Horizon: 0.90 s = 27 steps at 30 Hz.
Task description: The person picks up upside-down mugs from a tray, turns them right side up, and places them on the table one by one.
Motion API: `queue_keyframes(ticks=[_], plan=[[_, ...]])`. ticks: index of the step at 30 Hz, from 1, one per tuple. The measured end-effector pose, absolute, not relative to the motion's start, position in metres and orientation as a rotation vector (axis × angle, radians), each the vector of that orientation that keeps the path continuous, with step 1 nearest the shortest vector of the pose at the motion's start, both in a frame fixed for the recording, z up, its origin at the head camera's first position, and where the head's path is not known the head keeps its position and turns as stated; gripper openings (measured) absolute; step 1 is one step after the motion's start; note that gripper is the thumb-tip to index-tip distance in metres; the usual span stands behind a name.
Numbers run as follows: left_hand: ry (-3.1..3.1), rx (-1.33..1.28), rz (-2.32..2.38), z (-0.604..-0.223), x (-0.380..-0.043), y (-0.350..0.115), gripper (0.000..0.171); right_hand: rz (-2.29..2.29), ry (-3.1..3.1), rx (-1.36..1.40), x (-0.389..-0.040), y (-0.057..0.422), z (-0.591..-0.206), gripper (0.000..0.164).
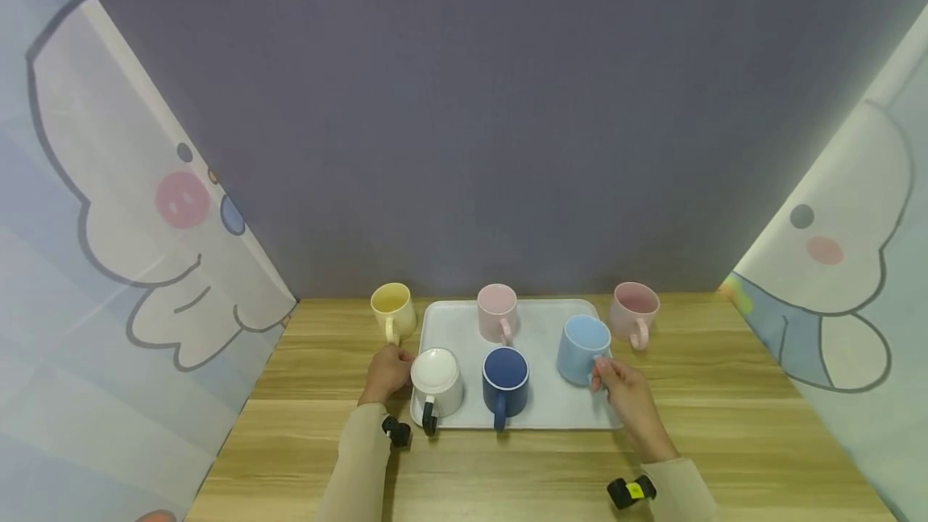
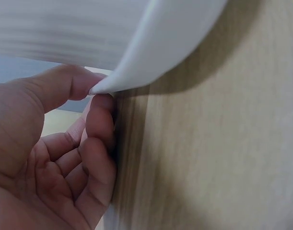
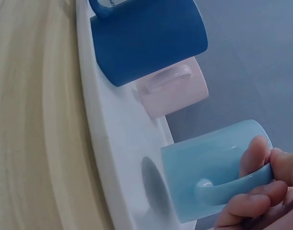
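Observation:
My right hand (image 1: 629, 399) grips the handle of a light blue mug (image 3: 208, 167) over the right side of a white tray (image 1: 464, 327); a shadow shows on the tray below the mug's base in the right wrist view. At the tray's left edge, my left hand (image 1: 389, 373) pinches the rim between thumb and fingers (image 2: 99, 120). On the tray stand a white mug (image 1: 442, 385) with a black-and-white handle, a dark blue mug (image 1: 505, 393) and a pink mug (image 1: 496, 312) behind it.
A yellow mug (image 1: 395, 312) stands on the wooden table (image 1: 522, 474) left of the tray, just beyond my left hand. Another pink mug (image 1: 629, 321) stands off the tray's right side. A grey wall (image 1: 478, 119) rises behind, with printed cloth on both sides.

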<state>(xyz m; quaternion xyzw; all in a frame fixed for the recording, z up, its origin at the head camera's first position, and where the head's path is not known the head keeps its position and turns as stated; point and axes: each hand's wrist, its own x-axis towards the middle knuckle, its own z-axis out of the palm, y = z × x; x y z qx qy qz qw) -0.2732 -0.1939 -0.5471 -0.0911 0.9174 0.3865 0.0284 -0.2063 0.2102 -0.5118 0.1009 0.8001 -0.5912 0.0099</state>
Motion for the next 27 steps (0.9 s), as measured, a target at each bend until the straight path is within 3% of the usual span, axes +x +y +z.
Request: queue_keyframes(ticks=[27], plan=[[2.842,-0.295,1.171,-0.547,-0.274,-0.192,0.013,-2.095,2.322,0.309,-0.217,0.201,-0.484,0.04]])
